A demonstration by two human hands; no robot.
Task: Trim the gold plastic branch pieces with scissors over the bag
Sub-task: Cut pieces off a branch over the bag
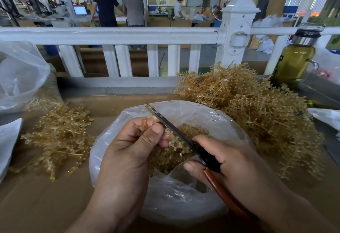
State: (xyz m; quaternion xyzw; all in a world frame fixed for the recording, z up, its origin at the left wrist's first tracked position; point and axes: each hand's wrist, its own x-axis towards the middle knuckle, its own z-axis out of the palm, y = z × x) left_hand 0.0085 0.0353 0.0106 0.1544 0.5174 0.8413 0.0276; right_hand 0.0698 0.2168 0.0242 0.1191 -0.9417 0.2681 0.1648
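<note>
The left hand [128, 146] pinches a gold branch piece [147, 123] at frame centre, right against the scissors [176, 133] gripped by the right hand [226, 159], both above the open plastic bag [184, 196] of trimmings; untrimmed piles [257, 107] flank it.

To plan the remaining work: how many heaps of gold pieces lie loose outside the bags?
2: a small heap left of the middle bag, a big heap right of it. Others may be hidden behind the bags.
</note>
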